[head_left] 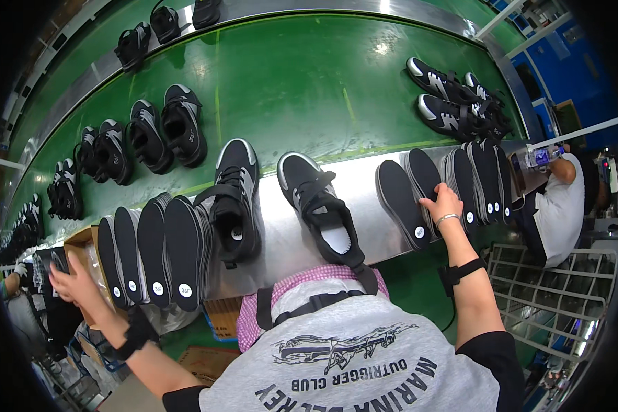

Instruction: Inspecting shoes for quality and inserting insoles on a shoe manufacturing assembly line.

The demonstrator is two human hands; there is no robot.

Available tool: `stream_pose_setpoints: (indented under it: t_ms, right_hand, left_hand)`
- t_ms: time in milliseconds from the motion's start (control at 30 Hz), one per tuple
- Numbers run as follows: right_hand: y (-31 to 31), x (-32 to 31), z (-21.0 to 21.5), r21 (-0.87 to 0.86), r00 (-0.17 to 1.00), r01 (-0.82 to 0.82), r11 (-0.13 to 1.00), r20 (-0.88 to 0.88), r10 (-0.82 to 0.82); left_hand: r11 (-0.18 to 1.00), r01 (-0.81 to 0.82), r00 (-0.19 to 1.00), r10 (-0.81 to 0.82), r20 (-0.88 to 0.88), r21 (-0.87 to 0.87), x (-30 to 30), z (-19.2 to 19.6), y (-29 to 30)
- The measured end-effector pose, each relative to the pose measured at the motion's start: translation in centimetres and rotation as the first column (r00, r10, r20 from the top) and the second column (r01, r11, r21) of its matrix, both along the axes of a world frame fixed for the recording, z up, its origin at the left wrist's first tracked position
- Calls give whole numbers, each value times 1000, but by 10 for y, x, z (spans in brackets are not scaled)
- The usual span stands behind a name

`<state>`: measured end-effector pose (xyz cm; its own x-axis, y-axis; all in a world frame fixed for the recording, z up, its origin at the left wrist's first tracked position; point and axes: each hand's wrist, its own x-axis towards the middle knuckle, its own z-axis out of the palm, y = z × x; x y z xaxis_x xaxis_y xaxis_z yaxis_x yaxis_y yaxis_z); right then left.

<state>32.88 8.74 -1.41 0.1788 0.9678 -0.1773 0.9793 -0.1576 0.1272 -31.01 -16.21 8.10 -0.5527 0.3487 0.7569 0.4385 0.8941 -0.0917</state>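
My right hand (pixel 448 207) is at a stack of black insoles (pixel 422 172) on the metal ledge, its thumb and fingers closed on the edge of an insole. My left hand (pixel 81 283) is open, fingers apart, beside a cardboard box (pixel 82 242) at the ledge's left end. Between my arms stand two black-and-silver shoes, toes pointing away. The left shoe (pixel 237 182) shows a dark insole with a round white mark inside. A pale inner bottom shows inside the right shoe (pixel 309 189). More insole stacks (pixel 185 247) line the ledge left of the shoes.
Beyond the metal ledge (pixel 281 226) runs a green conveyor belt (pixel 281 75). Pairs of shoes (pixel 182 127) stand on its left, and several more (pixel 446 103) lie at far right. Another person (pixel 563 206) is at the right beside a wire rack (pixel 556 295). A bottle (pixel 546 156) lies near that person's arm.
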Motion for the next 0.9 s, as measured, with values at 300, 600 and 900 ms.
stream_pose_setpoints:
  t_ms: [300,600,900]
  right_hand:
    - [-25,-49,101,-130,211,-93,987,-971,-108]
    - [-50,-113,108,-446,620,-583,679,-784,18]
    - [-65,-166,83,-256,654,-753,606,-192,732]
  left_hand:
    - [268,800,-189,-737,649,537,311,-43,149]
    - [449,647,-228,-657,718,616,329,-75,165]
    - [470,644,-195,-661,724,603,338,-76,165]
